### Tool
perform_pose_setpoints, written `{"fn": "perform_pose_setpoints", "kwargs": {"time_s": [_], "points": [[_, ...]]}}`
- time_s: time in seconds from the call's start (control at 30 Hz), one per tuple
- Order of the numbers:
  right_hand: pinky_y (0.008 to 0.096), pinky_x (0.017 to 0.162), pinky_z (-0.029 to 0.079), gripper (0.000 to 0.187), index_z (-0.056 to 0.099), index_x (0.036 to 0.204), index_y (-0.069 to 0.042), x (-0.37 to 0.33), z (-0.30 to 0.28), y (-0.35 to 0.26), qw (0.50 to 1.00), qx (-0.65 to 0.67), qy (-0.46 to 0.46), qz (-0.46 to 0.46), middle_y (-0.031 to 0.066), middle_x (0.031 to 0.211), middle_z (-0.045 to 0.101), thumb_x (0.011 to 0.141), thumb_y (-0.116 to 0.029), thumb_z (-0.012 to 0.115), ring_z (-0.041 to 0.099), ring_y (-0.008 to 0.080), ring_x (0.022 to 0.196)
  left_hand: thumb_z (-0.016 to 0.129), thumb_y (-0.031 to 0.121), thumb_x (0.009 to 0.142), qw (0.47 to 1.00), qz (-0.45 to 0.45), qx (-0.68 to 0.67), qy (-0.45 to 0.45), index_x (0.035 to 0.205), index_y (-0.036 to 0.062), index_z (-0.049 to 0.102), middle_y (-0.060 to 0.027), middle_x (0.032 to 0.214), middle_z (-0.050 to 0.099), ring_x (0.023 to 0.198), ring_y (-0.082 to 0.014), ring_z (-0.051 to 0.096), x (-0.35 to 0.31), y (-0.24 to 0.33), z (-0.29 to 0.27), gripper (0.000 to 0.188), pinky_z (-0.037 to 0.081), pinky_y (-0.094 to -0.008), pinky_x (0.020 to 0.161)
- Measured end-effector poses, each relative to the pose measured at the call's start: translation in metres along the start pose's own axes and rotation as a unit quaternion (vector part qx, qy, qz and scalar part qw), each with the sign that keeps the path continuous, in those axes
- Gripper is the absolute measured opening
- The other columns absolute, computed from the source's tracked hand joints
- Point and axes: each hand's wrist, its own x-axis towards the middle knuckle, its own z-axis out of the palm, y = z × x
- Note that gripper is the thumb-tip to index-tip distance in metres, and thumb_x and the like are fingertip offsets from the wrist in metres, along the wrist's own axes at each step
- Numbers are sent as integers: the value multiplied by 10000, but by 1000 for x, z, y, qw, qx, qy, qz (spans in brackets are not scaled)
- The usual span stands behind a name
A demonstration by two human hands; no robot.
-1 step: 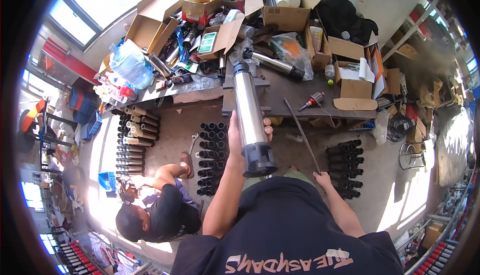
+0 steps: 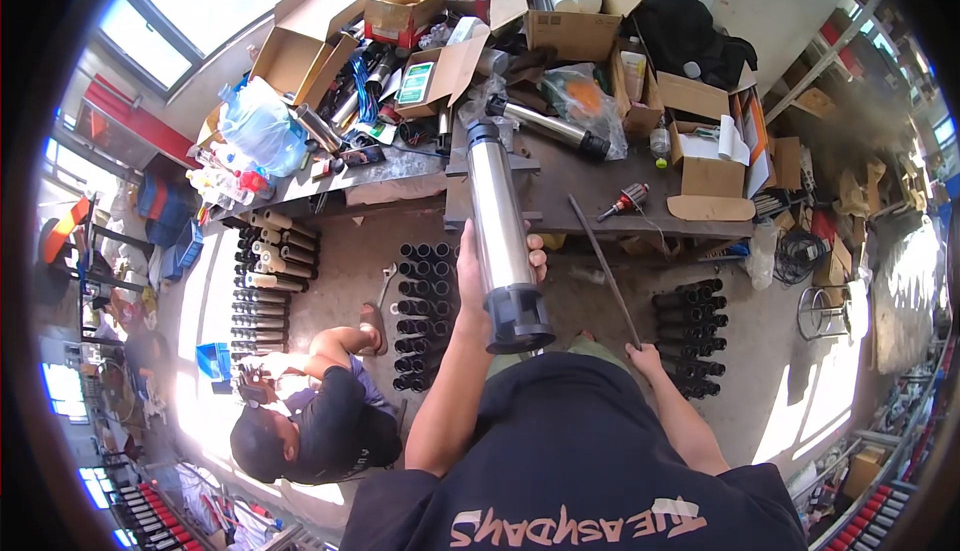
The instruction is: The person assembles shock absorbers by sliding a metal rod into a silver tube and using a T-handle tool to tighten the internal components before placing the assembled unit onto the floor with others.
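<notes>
Silver cylinder point(image 2: 500, 216) is standing out in front of the person's chest, its near end tipping down toward the body and its far end pointing at the table point(image 2: 590, 186). Black fittings are capping both ends; the nearer one point(image 2: 518, 319) is showing open slots and a wide round rim. The left hand point(image 2: 470, 276) is holding the cylinder near its lower part: the thumb side is lying along the left of the metal, while the fingers point(image 2: 537, 259) are wrapping around from beneath and showing at the right edge. The right hand point(image 2: 646, 357) is gripping the lower end of a thin dark rod point(image 2: 605, 276), its fingers curling around it; the rod is slanting up and leftward toward the table's front edge, and whether it is touching that edge I cannot tell.

On the table, a second cylinder point(image 2: 550, 128) is lying beyond the held one, and a red-and-silver part point(image 2: 629, 200) is resting to the right, near an open cardboard box point(image 2: 708, 155). Rows of black tubular parts are lining the floor on the left point(image 2: 427, 301) and on the right point(image 2: 690, 339). A co-worker in a dark shirt point(image 2: 345, 429) is sitting low at the left, near a wrench point(image 2: 386, 289) that is lying on the floor.
</notes>
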Motion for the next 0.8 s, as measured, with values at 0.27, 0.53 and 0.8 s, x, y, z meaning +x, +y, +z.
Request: {"fn": "perform_pose_setpoints", "kwargs": {"time_s": [0.27, 0.53, 0.8], "points": [[352, 523, 466, 405, 735, 799, -27, 5, 15, 14, 999, 44, -7, -12, 70, 647, 661, 896, -417, 689, 600, 194, 539, 388, 621, 1002, 998, -20, 56, 5, 1238, -38, 481, -189, 989, 579, 814, -281, 608, 3, 8, -4, 706, 560, -428, 727], [361, 557, 495, 389, 728, 770, -31, 4, 7, 9, 998, 13, 9, -54, 76, 629, 659, 875, -402, 680, 643, 202, 595, 333, 578, 1049, 817, 149, 520, 201, 1171, 31, 528, -189, 1064, 665, 848, -315, 708, -18, 18, 18, 594, 609, -390, 713], [370, 555, 509, 355, 750, 811, -59, 2, -7, 0, 998, -38, -43, 41, 76, 669, 681, 870, -405, 696, 635, 203, 558, 444, 719, 945, 999, 6, 34, -23, 1318, 99, 504, -150, 990, 617, 805, -295, 654, 25, 6, -74, 726, 586, -464, 704]]}}
